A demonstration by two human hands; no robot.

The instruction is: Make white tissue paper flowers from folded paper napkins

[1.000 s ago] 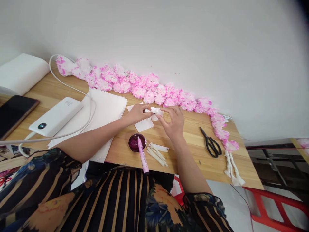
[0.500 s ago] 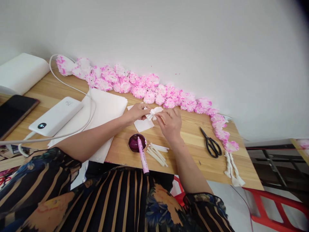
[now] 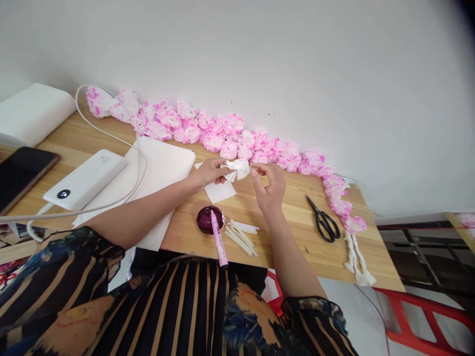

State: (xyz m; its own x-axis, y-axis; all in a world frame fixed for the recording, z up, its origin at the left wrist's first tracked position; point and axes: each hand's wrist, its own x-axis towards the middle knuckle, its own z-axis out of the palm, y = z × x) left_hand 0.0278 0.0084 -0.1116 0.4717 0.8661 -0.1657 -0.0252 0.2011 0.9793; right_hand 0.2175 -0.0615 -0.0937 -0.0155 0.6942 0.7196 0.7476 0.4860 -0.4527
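Note:
A crumpled white paper flower (image 3: 238, 169) is pinched at its gathered left side by my left hand (image 3: 211, 174). At its right edge my right hand (image 3: 270, 188) has thumb and forefinger close together, seemingly on a petal; the exact contact is too small to see. Under my left hand lie small white paper squares (image 3: 220, 192). Nearer me, a pink marker (image 3: 220, 242) leans on a dark round dish (image 3: 205, 220). Beside it are several thin white paper rolls (image 3: 240, 236).
Pink-and-white paper flowers (image 3: 213, 139) line the wall edge of the table. Black scissors (image 3: 323, 220) lie to the right, with twisted white strips (image 3: 356, 259) beyond. On the left are a paper stack (image 3: 163, 157), a power bank (image 3: 87, 179) with cable, and a phone (image 3: 25, 173).
My right hand has shifted right and its fingers have come away from the flower's middle to its outer edge. The paper flower is spread wider. My left hand stays nearly in place.

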